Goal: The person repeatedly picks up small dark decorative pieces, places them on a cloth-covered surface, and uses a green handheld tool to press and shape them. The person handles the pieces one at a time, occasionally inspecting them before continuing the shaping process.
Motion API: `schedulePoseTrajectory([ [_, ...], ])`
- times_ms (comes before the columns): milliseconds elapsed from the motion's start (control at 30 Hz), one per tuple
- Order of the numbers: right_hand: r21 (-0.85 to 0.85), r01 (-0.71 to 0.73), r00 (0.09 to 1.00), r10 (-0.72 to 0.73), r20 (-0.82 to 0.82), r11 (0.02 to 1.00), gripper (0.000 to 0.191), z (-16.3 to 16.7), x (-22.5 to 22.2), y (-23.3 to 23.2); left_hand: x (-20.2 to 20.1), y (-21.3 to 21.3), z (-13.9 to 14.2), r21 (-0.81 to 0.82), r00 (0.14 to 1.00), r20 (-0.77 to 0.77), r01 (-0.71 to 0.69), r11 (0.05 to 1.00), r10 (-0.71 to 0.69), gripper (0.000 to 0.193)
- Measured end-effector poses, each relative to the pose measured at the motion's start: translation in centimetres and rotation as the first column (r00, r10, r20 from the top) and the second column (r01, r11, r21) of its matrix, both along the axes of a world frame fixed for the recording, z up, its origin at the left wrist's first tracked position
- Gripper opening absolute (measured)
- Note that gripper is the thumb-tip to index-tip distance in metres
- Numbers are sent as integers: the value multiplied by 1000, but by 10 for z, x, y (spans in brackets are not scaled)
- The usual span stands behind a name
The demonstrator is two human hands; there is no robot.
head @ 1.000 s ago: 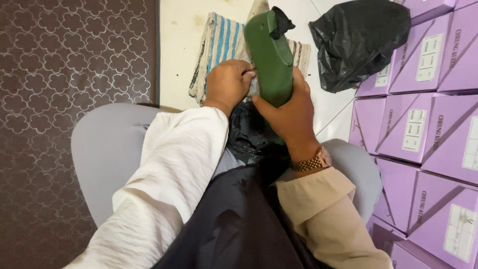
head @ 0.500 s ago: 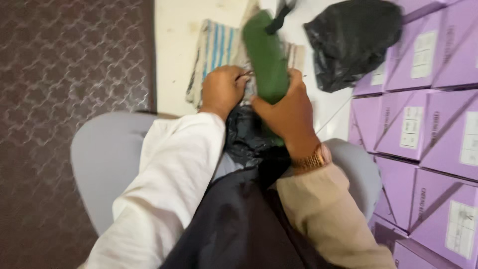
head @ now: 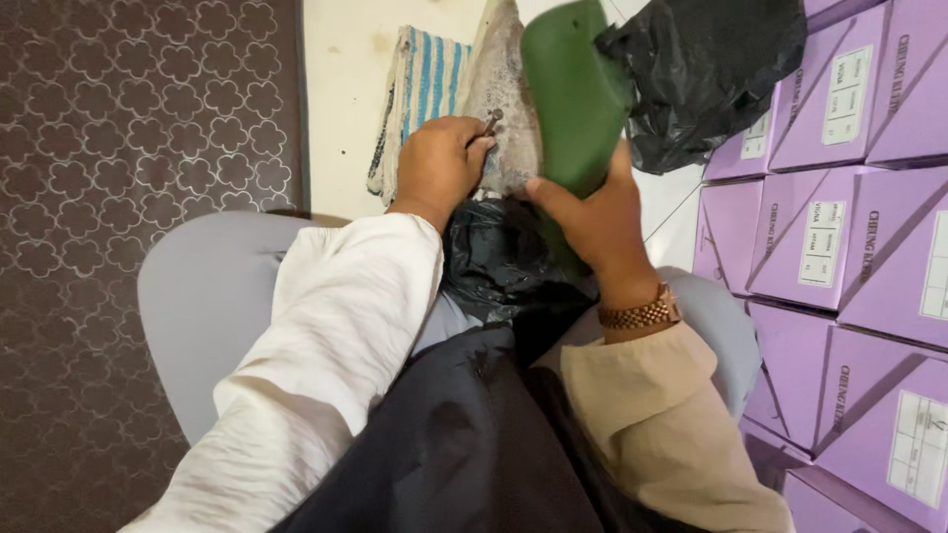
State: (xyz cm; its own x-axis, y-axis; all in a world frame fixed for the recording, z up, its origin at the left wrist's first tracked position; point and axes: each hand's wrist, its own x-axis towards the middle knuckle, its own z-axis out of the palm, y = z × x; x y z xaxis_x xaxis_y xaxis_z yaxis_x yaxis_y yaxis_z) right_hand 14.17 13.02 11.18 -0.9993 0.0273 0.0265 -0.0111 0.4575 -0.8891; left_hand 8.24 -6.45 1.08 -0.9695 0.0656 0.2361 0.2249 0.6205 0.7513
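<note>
Above your lap, the green shoe sole (head: 578, 94) stands gripped in your right hand (head: 592, 222), fingers wrapped round its lower end. Your left hand (head: 434, 168) pinches a small metal tool (head: 491, 120) against the grey upper (head: 504, 109). You seem mid-joining; next calls for a steady hold beside the striped cloth (head: 420, 89).

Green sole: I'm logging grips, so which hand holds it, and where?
The right hand grips the green sole around its lower end.
</note>
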Motion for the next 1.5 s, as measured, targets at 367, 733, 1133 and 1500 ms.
schedulePoseTrajectory([
  [367, -198, -49, 998, 56, 30, 979, 69, -28, -5, -14, -1, -3, 1, 81, 1000, 19, 5, 997, -7, 14],
  [733, -380, 187, 942, -56, 330, 906, 58, -57, -12, 6, -13, -12, -22, 571, 931, 348, -117, 812, -111, 18],
  [1133, -386, 110, 957, 7, 289, 916, 59, -64, -7, 13, -15, -17, -36, 548, 958, 211, 47, 835, -193, 13],
  [1500, -392, 105, 952, 21, 304, 914, 63, -62, -7, 18, -15, -14, -25, 557, 957, 165, 110, 823, -240, 16],
])
